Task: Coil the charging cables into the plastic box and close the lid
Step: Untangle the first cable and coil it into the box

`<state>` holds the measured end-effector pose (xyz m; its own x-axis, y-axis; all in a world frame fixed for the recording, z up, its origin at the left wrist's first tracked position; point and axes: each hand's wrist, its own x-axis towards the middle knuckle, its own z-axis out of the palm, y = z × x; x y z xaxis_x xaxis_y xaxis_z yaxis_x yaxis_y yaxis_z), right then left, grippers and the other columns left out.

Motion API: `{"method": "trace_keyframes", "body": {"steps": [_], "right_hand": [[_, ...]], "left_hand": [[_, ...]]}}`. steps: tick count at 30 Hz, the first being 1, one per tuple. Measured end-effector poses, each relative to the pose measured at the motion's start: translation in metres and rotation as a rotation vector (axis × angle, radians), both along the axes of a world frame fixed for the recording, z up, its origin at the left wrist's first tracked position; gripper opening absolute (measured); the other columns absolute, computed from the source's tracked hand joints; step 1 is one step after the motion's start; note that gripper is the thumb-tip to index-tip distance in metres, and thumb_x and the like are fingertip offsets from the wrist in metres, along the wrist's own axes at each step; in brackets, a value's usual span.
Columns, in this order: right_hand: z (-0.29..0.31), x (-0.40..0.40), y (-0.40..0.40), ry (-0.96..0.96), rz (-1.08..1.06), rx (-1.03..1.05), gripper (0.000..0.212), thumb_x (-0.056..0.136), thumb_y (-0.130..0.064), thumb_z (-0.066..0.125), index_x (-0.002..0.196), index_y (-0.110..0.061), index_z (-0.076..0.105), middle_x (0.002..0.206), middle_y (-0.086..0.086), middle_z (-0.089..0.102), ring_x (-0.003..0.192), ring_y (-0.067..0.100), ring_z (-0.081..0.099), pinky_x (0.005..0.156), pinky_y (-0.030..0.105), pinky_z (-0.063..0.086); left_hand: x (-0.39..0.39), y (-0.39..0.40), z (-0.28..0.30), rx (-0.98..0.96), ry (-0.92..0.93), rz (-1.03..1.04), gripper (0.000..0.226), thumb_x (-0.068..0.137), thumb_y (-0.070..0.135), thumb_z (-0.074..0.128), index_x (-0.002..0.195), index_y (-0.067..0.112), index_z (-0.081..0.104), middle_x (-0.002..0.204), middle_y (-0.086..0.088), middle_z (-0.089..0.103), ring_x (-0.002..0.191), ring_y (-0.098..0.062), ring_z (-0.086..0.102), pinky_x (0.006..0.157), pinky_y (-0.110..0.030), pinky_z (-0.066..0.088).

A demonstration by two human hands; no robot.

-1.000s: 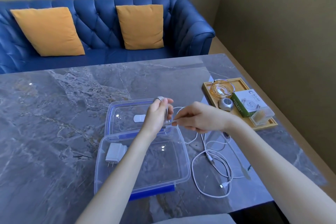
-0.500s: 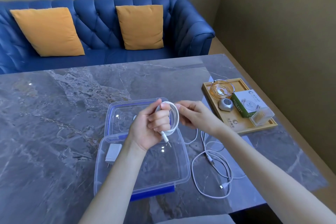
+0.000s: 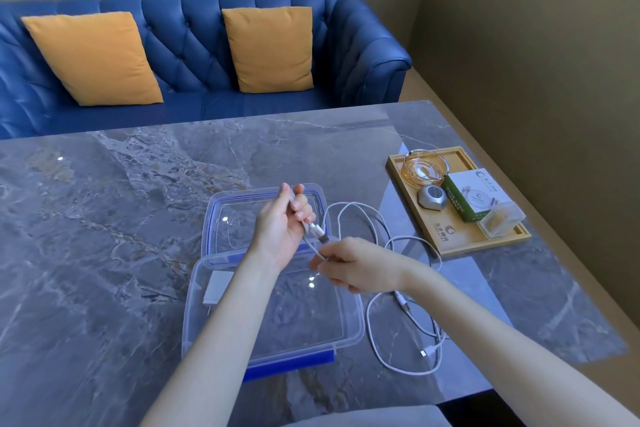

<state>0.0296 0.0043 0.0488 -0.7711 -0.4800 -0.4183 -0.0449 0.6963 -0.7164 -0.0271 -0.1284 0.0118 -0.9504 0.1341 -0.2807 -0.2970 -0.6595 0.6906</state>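
A grey marble-patterned table (image 3: 104, 218), glossy and veined, carries everything. Toward its near edge, left of centre, stands the plastic box (image 3: 349, 329), a clear rounded-corner rectangle with a blue latch on its near side; a white flat charger block (image 3: 216, 288) lies in its left end. The lid (image 3: 221, 215), clear with a blue rim seal, lies flat just behind the box, touching its far wall.

Above the seam between lid and box, the left hand (image 3: 282, 229) is curled shut around a thin white cable (image 3: 313, 246), thumb up. The cable's connector end pokes out below the fingers, pointing down and right. The held stretch runs on a diagonal from the upper left to the lower right, straight into the right hand (image 3: 349, 265), which pinches the same cable just below and right of the left hand, over the box's far right corner. The two hands are close but not touching.

From there the cable arcs away in a smooth loop over the table right of the lid. Other white cable loops (image 3: 398, 340) lie slack on the table just right of the box, with small plugs showing near the near edge.

At the right edge sits a rectangular wooden tray (image 3: 460, 243) holding an amber glass ashtray (image 3: 424, 168), a small silver gadget (image 3: 431, 198), a green-and-white carton (image 3: 471, 194) and a clear small case (image 3: 500, 224).
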Motion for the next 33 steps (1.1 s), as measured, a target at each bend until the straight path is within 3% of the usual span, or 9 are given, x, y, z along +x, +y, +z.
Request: {"method": "trace_keyframes", "body": {"steps": [3,6,11,15,18,22,26,30,33], "right_hand": [[0.011,-0.003,-0.003,0.284,0.106,0.224,0.03,0.093,-0.017,0.042,0.066,-0.004,0.044,0.062,0.01,0.043,0.064,0.028,0.039,0.056,0.032,0.033],[0.023,-0.01,0.002,0.584,0.117,0.355,0.024,0.089,-0.017,0.045,0.072,-0.005,0.057,0.065,0.016,0.05,0.065,0.034,0.042,0.059,0.034,0.035],[0.022,-0.022,0.016,0.956,0.157,0.182,0.033,0.084,-0.032,0.046,0.069,-0.008,0.063,0.064,0.008,0.056,0.055,0.029,0.056,0.042,0.029,0.045],[0.005,-0.023,0.013,0.987,0.122,0.111,0.056,0.09,-0.05,0.032,0.077,-0.003,0.058,0.079,0.012,0.059,0.069,0.029,0.059,0.056,0.037,0.052],[0.001,-0.023,0.015,0.785,0.02,-0.035,0.049,0.092,-0.044,0.036,0.085,0.0,0.055,0.083,0.012,0.058,0.071,0.029,0.059,0.067,0.043,0.049],[-0.011,-0.018,0.013,0.767,-0.109,-0.089,0.047,0.087,-0.046,0.042,0.081,-0.002,0.055,0.069,0.007,0.057,0.062,0.026,0.052,0.062,0.034,0.04],[-0.022,-0.016,0.01,0.839,-0.25,-0.054,0.06,0.083,-0.052,0.028,0.075,0.0,0.054,0.062,0.014,0.061,0.058,0.033,0.056,0.057,0.037,0.039],[-0.023,-0.019,0.009,0.79,-0.416,-0.094,0.05,0.086,-0.051,0.039,0.069,-0.006,0.048,0.053,0.009,0.057,0.052,0.028,0.048,0.055,0.035,0.037],[-0.023,-0.028,0.015,0.673,-0.632,-0.16,0.039,0.092,-0.034,0.05,0.063,-0.01,0.04,0.046,0.0,0.047,0.049,0.03,0.049,0.055,0.032,0.035]], "left_hand": [[0.009,0.007,-0.006,-0.229,0.085,-0.087,0.034,0.1,0.024,0.026,0.08,0.009,0.049,0.042,0.01,0.042,0.037,-0.005,0.036,0.043,-0.016,0.031],[0.017,0.01,-0.011,-0.481,0.139,-0.202,0.033,0.1,0.026,0.029,0.081,0.009,0.052,0.054,0.003,0.047,0.046,-0.009,0.043,0.048,-0.02,0.033],[0.027,0.009,-0.002,-0.577,0.194,-0.389,0.046,0.099,0.028,0.031,0.059,0.012,0.048,0.045,0.004,0.049,0.045,-0.013,0.046,0.052,-0.026,0.035],[0.031,0.014,0.011,-0.476,0.098,-0.488,0.05,0.098,0.035,0.025,0.056,0.015,0.043,0.041,0.004,0.044,0.037,-0.011,0.038,0.046,-0.026,0.029],[0.033,0.016,0.016,-0.268,-0.028,-0.524,0.065,0.095,0.052,0.014,0.056,0.009,0.043,0.035,0.004,0.041,0.026,-0.006,0.026,0.035,-0.015,0.026],[0.037,0.02,0.021,-0.236,-0.118,-0.549,0.069,0.095,0.052,0.02,0.046,0.015,0.051,0.037,-0.003,0.045,0.018,-0.006,0.031,0.041,-0.017,0.033],[0.045,0.034,0.026,-0.353,-0.146,-0.394,0.058,0.098,0.043,0.026,0.053,0.011,0.047,0.034,-0.001,0.042,0.019,-0.009,0.035,0.043,-0.02,0.035],[0.051,0.04,0.023,-0.477,-0.045,-0.188,0.048,0.096,0.032,0.037,0.056,0.01,0.053,0.032,0.004,0.045,0.034,-0.012,0.04,0.04,-0.018,0.038],[0.057,0.034,0.017,-0.602,0.157,-0.182,0.025,0.088,0.034,0.051,0.072,0.016,0.06,0.057,0.006,0.057,0.065,-0.017,0.053,0.065,-0.024,0.044]]}}
